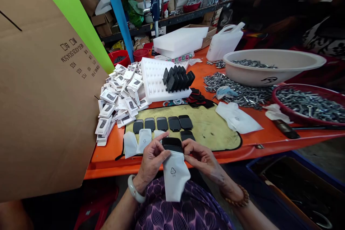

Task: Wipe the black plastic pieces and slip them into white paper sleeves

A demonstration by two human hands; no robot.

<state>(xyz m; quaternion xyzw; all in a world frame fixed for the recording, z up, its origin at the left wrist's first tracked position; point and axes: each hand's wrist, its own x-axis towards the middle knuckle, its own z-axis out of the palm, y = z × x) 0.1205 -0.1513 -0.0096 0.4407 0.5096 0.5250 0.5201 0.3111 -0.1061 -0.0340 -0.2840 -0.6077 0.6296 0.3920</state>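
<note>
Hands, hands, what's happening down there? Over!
Left grip, right grip: pinching white pouch. Black case at its mouth, top end showing. No blockage seen; more cases on mat ahead.

Workshop, with basins (242, 74) of metal parts (312, 104)

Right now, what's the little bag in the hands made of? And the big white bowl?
The little bag looks like thin, matte plastic or foam: milky, softly creased. The big white bowl is probably smooth plastic: soft sheen, rounded rim.
</note>
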